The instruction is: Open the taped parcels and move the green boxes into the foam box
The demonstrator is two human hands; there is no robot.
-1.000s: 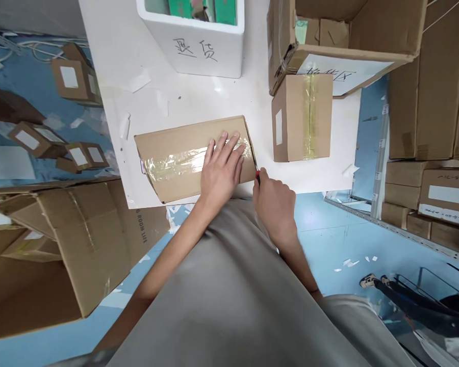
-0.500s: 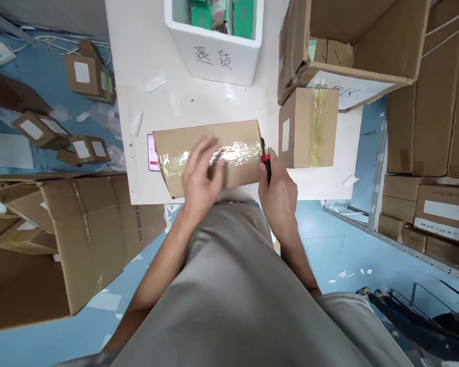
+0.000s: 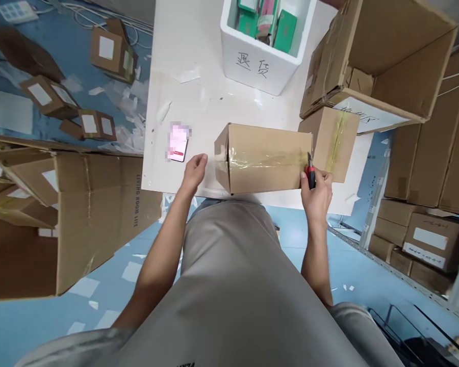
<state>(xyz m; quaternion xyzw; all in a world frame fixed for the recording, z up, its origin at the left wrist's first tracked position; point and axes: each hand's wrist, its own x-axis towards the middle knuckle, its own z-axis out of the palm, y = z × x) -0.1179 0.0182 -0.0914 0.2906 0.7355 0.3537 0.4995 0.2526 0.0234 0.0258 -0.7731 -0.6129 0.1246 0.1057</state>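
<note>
The right hand (image 3: 316,196) pinches a cutter (image 3: 311,176) at the right end of a box (image 3: 268,155), by the near edge of the desk (image 3: 202,112). The left hand (image 3: 194,172), fingers curled in, is just off the box's left end, near a phone (image 3: 178,143).

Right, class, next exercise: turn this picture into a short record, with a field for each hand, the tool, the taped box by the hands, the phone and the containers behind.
Left hand: fingers curled, nothing seen in it, between the phone and the taped box
Right hand: holds the cutter
Tool: cutter, red and black, at the box's right end
Taped box: brown, shiny tape lengthwise, on the white table
Phone: screen lit, partly pixelated
Containers behind: white foam bin with green packs; large open carton
</note>
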